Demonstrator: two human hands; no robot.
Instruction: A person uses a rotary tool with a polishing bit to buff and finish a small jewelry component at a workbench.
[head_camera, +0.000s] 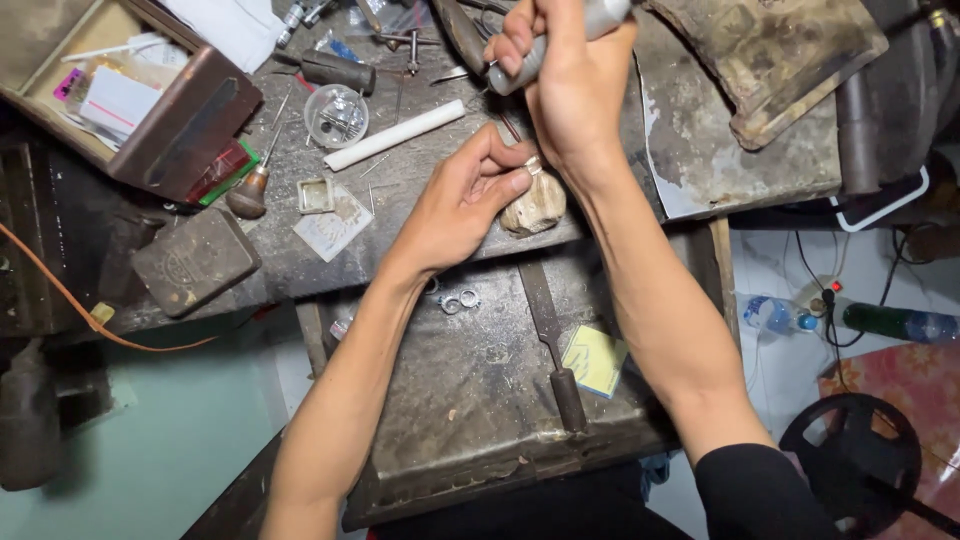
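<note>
Left of the left hand (462, 200) fingers the bench is crowded: a white rod (394, 135), a round clear dish (336, 115), a small square tray (315, 195) and an awl (255, 180). Below them, the lower tray (480, 400) offers room (only 2 rings (459, 300), a file (552, 345) and a yellow pad (594, 360) intrude).
</note>
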